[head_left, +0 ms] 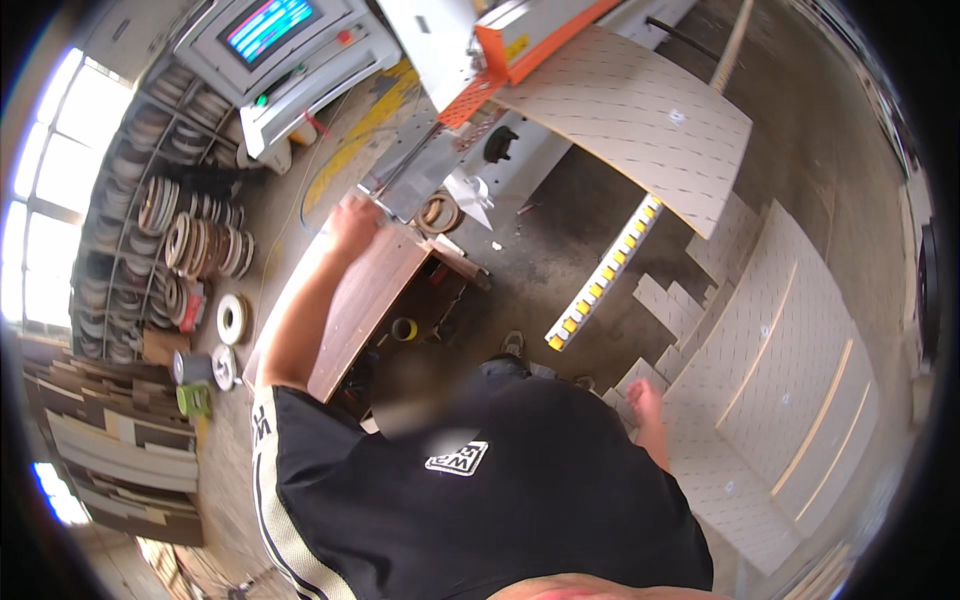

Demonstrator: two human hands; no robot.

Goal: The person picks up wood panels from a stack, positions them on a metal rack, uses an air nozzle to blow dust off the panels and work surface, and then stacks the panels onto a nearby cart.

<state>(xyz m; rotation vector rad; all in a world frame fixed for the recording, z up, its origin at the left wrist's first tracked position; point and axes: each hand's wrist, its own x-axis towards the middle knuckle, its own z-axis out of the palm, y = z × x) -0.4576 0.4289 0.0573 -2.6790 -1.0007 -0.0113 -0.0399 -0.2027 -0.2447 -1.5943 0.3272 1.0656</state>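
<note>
While left hand point(355, 228) is by cabinet point(368, 295), right hand point(646, 402) near grey panels point(800, 300); cannot tell either grip.

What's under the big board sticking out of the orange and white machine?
A pale rail with yellow pieces juts from beneath the board. The board covers the rest, so how far the rail runs is hidden.

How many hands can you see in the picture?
2. The left hand is by the far end of the brown wooden table; the right hand is beside the pale panels.
</note>
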